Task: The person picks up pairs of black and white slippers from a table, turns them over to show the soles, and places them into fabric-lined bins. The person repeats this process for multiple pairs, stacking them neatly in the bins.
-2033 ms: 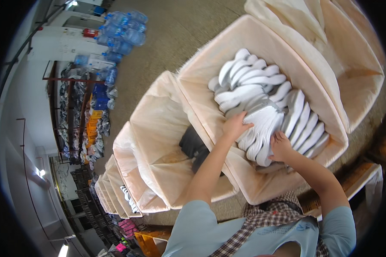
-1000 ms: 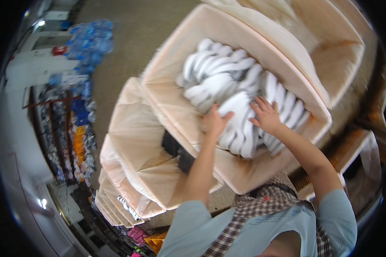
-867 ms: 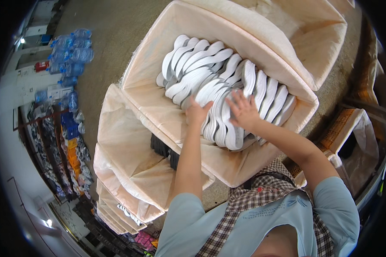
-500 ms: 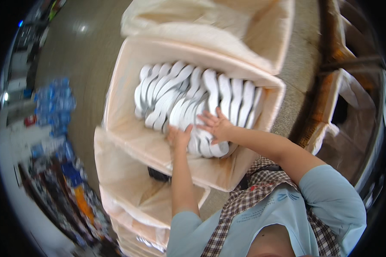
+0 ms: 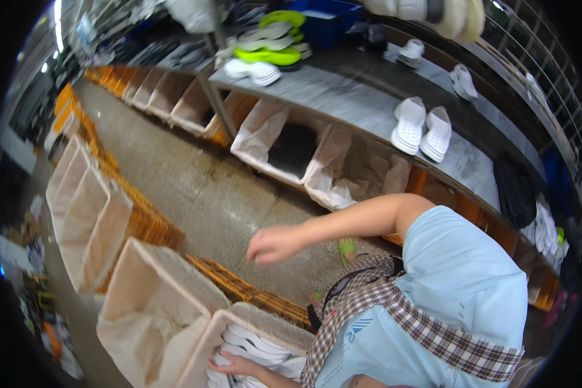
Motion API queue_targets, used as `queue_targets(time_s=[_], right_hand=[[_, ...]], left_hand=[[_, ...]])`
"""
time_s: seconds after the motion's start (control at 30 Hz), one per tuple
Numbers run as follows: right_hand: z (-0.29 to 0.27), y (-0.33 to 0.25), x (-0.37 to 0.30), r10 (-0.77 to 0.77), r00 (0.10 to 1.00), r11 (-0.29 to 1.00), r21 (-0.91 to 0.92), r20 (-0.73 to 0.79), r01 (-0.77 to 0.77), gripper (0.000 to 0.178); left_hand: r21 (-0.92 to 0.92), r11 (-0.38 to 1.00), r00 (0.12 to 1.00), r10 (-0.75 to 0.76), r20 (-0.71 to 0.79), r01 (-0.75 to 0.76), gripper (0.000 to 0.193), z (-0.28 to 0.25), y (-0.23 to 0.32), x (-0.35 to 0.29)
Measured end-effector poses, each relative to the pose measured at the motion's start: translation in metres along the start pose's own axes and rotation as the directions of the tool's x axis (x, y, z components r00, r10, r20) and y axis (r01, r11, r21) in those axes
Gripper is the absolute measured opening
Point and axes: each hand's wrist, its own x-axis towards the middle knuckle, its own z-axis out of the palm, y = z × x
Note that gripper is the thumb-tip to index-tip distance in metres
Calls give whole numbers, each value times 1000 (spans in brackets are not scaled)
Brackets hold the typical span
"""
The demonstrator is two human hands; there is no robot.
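My left hand [image 5: 231,364] rests with fingers apart on the white shoe soles [image 5: 258,346], which lie packed in rows in a cloth-lined basket [image 5: 208,339] at the bottom of the view. Out over the aisle floor, my right hand [image 5: 271,246] hangs in the air, its fingers loosely curled in and nothing seen in them. It is slightly blurred. My apron hides the near part of the sole basket.
Lined wicker baskets [image 5: 155,317] stand in a row on the left, and others [image 5: 265,139] sit under a long grey bench [image 5: 349,103]. On the bench are a pair of white shoes [image 5: 421,128], stacked green and white soles [image 5: 270,42] and a blue crate [image 5: 323,19].
My view has swung right toward the bench and aisle. The right hand has left the soles and moved over the aisle; the left stays on soles in the basket.
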Motion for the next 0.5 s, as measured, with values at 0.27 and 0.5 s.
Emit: queue_targets(time_s=[0.27,0.5], right_hand=[[-269,39,-269,283,261,957,253,-923,-144,19],[-371,154,-622,-416,-288,353,139,-863,-925,27]], left_hand=[[-439,736,569,677,467,-516,58,131,238,-68],[-582,573,78,749,658,-577,61,205,356,-160]])
